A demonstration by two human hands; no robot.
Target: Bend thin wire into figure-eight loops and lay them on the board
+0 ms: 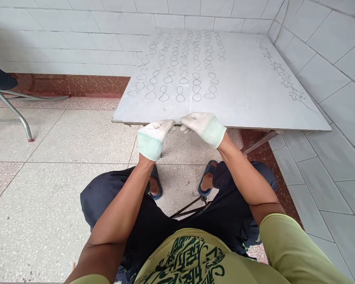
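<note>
Several columns of bent wire loops (180, 94) lie on the left of the white board (239, 90), wire stars (296, 96) along its right. At the near edge, the gloved left hand (157, 132) and right hand (198, 124) pinch a thin wire (178, 127) between them.

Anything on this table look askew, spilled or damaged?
Nothing looks spilled or broken. One mild oddity: the chain of wire stars on the table's right side trails a loose wire end, whereas the wire loops lie in rows.
</note>
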